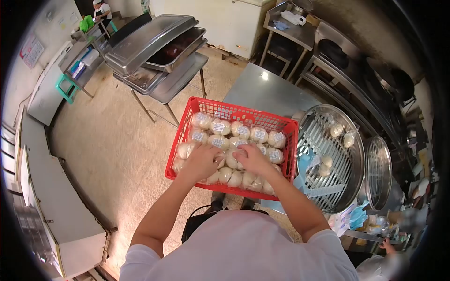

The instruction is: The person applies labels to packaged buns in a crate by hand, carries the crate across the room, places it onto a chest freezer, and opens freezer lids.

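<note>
A red plastic basket (190, 106) sits at the near edge of a steel table, filled with several clear-wrapped packs of white buns (240, 131) bearing small labels. My left hand (202, 160) rests palm down on the packs in the basket's near left part. Beside it, my right hand (253, 158) presses on packs near the middle, fingers curled over one. Whether either hand actually grips a pack is hidden under the fingers.
A round metal steamer tray (332, 159) with a few loose buns stands right of the basket, and a second one (378, 172) beyond. A stand with stacked steel trays (150, 44) is at the far left. Another person (101, 9) stands at the back.
</note>
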Demonstrator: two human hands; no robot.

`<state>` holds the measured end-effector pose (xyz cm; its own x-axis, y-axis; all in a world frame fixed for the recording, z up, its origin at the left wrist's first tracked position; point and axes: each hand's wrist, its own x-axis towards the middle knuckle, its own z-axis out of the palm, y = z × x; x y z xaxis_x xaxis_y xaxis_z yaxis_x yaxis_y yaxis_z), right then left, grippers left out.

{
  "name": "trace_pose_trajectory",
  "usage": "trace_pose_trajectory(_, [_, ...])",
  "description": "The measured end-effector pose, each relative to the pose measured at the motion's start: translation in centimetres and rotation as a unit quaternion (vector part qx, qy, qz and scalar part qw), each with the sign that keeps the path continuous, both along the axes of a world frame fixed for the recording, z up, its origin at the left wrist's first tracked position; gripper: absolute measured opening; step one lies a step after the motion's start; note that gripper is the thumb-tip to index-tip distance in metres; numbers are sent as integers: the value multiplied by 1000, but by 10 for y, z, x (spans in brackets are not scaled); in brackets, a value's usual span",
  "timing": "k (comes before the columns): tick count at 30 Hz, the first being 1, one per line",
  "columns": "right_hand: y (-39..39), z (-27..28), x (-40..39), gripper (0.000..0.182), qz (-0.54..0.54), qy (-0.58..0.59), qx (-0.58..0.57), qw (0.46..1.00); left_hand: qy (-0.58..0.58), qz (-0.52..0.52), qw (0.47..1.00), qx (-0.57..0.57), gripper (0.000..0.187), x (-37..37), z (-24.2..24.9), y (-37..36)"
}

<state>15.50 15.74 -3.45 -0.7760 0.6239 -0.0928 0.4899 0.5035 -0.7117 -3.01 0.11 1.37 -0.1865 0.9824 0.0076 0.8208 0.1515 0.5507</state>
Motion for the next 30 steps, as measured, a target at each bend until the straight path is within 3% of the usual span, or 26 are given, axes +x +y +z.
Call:
trace_pose_trajectory(1, [-7,-1,-1,55,-5,59,-23,998,-10,6,999,36,22,0,-5,-2])
trace_pose_trajectory(4, [-18,10,-7,46,6,19,-127,992,-34,18,993,115,22,4,-22,-5])
trace_pose_trajectory(7, [-2,-10,-20,40,80,-58,42,994,-33,32,990,135,29,10,-26,-3])
trace_pose_trajectory(10, [-8,-21,-21,40,76,-29,147,986,-28,51,987,151,35,25,-17,3])
trace_pose_trajectory(11, [-13,-19,-16,40,-33,-28,22,999,-35,41,986,158,36,34,-12,8])
trace_pose_trajectory(14, [-6,20,22,40,-93,34,-82,992,-32,-8,993,110,36,54,-2,17])
trace_pose_trajectory(15, [4,17,43,42,-103,136,14,985,-23,-20,997,73,35,55,-3,17])
trace_pose_trajectory(17, [29,58,95,41,-207,136,-72,966,-19,-25,999,26,32,53,-4,20])
trace_pose_trajectory(18, [42,92,118,47,-273,111,-69,953,-23,-26,999,23,31,53,-3,21])
trace_pose_trajectory(19, [68,85,159,54,-310,13,15,951,-26,-25,999,18,31,52,-2,22])
trace_pose_trajectory(21, [107,50,244,59,-257,-77,239,933,-32,-17,999,9,30,53,1,24])
trace_pose_trajectory(22, [108,54,265,68,-253,-234,207,915,-29,-17,999,8,31,54,1,26])
trace_pose_trajectory(24, [102,32,290,54,-229,-273,211,910,-23,-16,1000,5,33,57,3,29])
trace_pose_trajectory(26, [123,-18,330,36,-250,-154,233,927,-2,-3,1000,29,35,65,7,36])
trace_pose_trajectory(27, [128,-16,330,28,-256,-93,244,931,8,6,999,42,37,70,12,40])
trace_pose_trajectory(28, [133,-12,333,23,-314,25,136,939,-17,10,998,59,38,74,17,43])
trace_pose_trajectory(30, [138,11,340,18,-407,254,-91,873,-65,13,994,91,42,83,28,53])
